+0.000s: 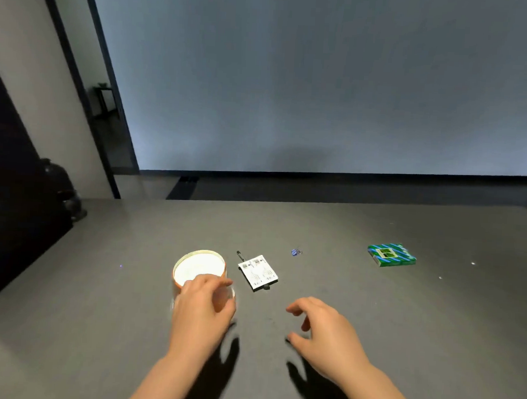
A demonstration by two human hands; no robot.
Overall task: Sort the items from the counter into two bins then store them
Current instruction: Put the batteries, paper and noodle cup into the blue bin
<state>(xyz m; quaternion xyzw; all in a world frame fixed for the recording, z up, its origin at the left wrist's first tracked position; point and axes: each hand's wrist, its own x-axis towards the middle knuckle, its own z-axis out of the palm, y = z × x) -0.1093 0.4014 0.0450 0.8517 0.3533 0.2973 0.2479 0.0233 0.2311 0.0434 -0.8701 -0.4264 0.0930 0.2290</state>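
**Left hand on the tub, right hand hovering**

We see the left hand [203,306] wrapped around the near side of the round orange tub [199,269], its white inside facing up, standing on the grey counter [372,311]. The right hand [322,327] hangs just above the counter with its fingers loosely curled, and we see nothing in it. Just right of the tub lies a white barcoded card [258,272] across a black pen [240,254]. Further back sits a small blue binder clip [296,251], and well off to the right a green-and-blue striped box [391,255].
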